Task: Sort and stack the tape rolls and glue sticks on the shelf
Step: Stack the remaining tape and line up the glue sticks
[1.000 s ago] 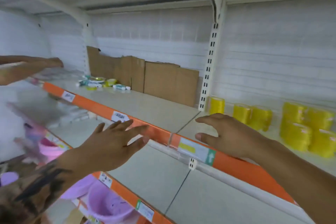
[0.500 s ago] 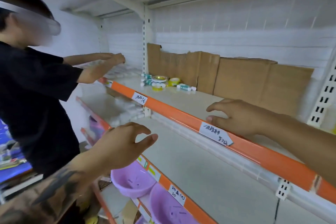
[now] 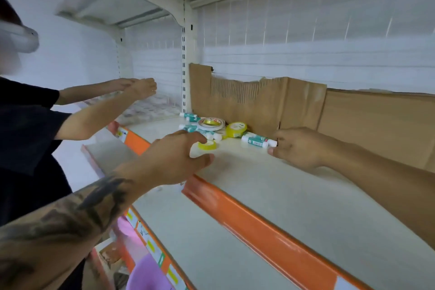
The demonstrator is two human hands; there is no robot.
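No legible text anywhere on the shelving.

The glue sticks (image 3: 257,141) carry teal-and-white printed labels, but the lettering is too small and blurred to read. The wide white tape roll (image 3: 211,124) shows a printed pattern around its yellow core, with no letters that can be made out. The orange shelf edge (image 3: 263,228) bears a yellow-and-white price tag (image 3: 120,133) near its left end, and the lower shelf edge holds more tags (image 3: 162,259) with yellow and green patches; the marks on them are smeared by blur. No brand, number or sign can be read on any of these.
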